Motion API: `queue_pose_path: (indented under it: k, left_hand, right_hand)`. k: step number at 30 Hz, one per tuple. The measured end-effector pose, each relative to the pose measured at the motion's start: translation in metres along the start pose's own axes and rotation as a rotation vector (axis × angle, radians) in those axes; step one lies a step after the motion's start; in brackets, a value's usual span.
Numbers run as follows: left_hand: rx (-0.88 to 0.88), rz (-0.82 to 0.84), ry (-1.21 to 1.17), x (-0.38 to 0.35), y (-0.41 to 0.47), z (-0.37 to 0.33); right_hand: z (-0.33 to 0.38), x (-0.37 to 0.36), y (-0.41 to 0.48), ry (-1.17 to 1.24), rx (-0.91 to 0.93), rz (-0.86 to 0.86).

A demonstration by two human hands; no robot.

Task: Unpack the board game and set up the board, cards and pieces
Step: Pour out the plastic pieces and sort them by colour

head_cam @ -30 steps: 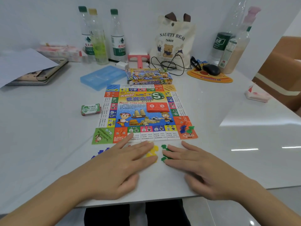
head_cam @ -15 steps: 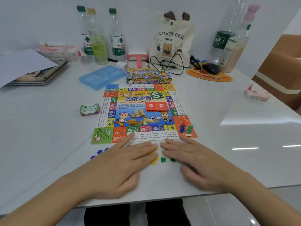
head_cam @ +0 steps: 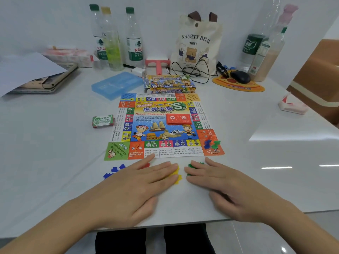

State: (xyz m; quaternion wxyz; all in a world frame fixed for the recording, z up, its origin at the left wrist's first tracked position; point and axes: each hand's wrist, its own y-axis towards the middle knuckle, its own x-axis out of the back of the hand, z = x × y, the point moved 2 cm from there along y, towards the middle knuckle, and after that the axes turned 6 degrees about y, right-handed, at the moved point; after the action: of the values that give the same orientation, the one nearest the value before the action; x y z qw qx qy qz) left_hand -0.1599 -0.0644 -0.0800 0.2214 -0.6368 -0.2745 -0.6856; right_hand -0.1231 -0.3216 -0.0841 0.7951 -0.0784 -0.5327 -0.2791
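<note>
White and glossy, the surface [head_cam: 55, 147] carries both hands at its near edge. The left hand [head_cam: 132, 187] lies palm down with straight fingers, its fingertips resting on a small heap of yellow pieces [head_cam: 177, 177]. A few red pieces [head_cam: 147, 165] show beside its index finger, and blue pieces [head_cam: 114, 171] lie loose just to its left. The right hand [head_cam: 233, 187] lies flat in the same way and covers most of the green pieces [head_cam: 193, 166]. Neither hand grips anything, and their fingertips are near each other but apart. The small pieces sit in colour groups in a row just short of the board, so arranging them looks like the step in hand.

Just beyond, the board [head_cam: 165, 129] is unfolded and flat. On its near right corner square the pawns [head_cam: 211, 143] stand bunched together in blue, orange and green. A red card deck [head_cam: 178, 119] sits on the board right of centre. Left of the board and apart from it lies a compact stack of play money [head_cam: 102, 121].

At the board's far edge rests the game box [head_cam: 169, 84]; whether anything remains inside cannot be told. Farther off stand a blue plastic case [head_cam: 117, 85], bottles [head_cam: 113, 39] and a tote bag [head_cam: 198, 44].

Board, cards and pawns appear placed, so the task seems nearly finished. What probably remains is tidying the colour heaps and perhaps dealing out the money.
</note>
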Motion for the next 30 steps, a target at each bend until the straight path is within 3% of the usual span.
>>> queue_pose_path:
  k: [30]
  left_hand:
    - [0.011, 0.014, 0.107, -0.001, -0.013, 0.005]
  right_hand:
    - [-0.002, 0.001, -0.002, 0.017, 0.014, -0.077]
